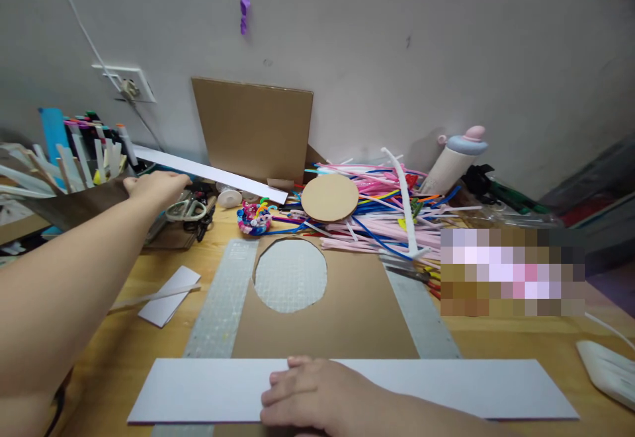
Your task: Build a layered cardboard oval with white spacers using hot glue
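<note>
A: Right hand?

B: Right hand (317,391) is palm down on the white strip (193,391). Fingers extended, small gaps between them. Resting on the strip, not gripping it.

A: Strip position?

B: Flat at the near side of the bench (112,351), long axis left-right. Overlaps the cardboard sheet (367,298) and the gridded grey cutting mat (213,311) under it. Sheet has a round cutout towards its far left corner; mat shows through.

A: Left hand?

B: Left hand (161,187) is reached out far left, between the pen box (94,204) and the scissors (173,213). Fingers mostly hidden, so can't tell how far open, or whether it has hold of anything. A second, narrower strip (218,174) runs just behind it.

A: Rest of the back row?

B: Cardboard panel (255,129) leaning on the wall. Cardboard disc (330,198) right of that, on a pile of pink, blue and white pipe cleaners (387,233). Bottle (449,166) stands behind the pile, near the wall.

A: Sides?

B: Left: small piece of white paper (166,306) with a thin stick across it. Right: pixelated patch, contents unreadable; white device (608,374) at the frame edge.
</note>
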The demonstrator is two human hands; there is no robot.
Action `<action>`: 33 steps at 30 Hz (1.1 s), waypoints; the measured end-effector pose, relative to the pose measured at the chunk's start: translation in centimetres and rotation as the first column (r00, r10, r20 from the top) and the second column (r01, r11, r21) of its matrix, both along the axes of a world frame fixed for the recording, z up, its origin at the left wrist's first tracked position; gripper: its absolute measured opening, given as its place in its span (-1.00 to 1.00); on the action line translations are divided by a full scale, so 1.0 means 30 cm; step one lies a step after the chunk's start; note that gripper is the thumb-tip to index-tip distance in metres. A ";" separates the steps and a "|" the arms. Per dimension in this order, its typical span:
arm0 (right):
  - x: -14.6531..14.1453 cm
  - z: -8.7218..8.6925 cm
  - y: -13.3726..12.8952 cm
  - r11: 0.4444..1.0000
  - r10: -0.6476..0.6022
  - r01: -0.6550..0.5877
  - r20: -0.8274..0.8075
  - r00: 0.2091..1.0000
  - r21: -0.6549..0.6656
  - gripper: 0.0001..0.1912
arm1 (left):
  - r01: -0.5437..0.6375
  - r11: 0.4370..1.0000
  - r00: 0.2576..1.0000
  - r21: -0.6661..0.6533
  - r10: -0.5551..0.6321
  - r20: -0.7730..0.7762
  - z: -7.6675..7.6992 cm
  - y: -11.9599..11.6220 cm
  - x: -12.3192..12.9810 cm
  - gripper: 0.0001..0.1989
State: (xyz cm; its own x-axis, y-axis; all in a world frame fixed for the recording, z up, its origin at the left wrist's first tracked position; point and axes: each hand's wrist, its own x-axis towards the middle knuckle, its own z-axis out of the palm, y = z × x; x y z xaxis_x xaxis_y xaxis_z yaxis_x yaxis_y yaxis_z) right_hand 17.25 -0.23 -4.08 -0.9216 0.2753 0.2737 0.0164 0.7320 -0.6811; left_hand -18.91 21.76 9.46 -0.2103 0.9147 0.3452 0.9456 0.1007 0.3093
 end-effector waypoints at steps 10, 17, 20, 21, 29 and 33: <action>0.005 0.068 -0.005 0.973 -0.006 0.016 0.042 0.999 -0.231 -0.60 | -0.132 0.812 0.968 0.569 0.228 -0.101 0.045 -0.339 0.226 -0.63; 0.039 0.102 -0.020 0.757 -0.214 0.124 -0.064 0.975 -0.642 -0.42 | 0.672 0.585 0.741 0.454 -0.535 -0.406 -0.160 -0.775 0.515 -0.79; 0.047 0.068 -0.016 0.595 -0.257 0.050 -0.131 0.957 -0.802 -0.27 | 0.858 0.394 0.512 0.330 -0.711 -0.482 -0.243 -0.858 0.603 -0.82; 0.047 0.057 -0.014 0.536 -0.263 0.021 -0.144 0.954 -0.844 -0.28 | 0.898 0.349 0.440 0.269 -0.746 -0.500 -0.260 -0.868 0.621 -0.84; 0.025 0.034 -0.006 0.236 -0.339 -0.123 -0.200 0.919 -0.964 -0.61 | 0.696 0.606 0.648 0.385 -0.761 0.026 -0.283 -0.894 0.663 -0.68; 0.008 0.025 0.000 0.282 -0.383 -0.135 -0.240 0.892 -0.950 -0.54 | 0.334 0.910 0.798 0.245 -0.412 0.440 -0.314 -0.886 0.651 -0.85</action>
State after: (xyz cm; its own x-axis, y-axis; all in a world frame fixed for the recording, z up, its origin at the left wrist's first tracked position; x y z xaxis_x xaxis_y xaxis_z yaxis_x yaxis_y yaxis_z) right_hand 17.49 -0.22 -3.34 -0.7413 0.6710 0.0144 -0.3776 -0.3992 -0.8355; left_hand 0.63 -4.83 0.03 -0.0355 0.9022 0.4300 0.6330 -0.3126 0.7082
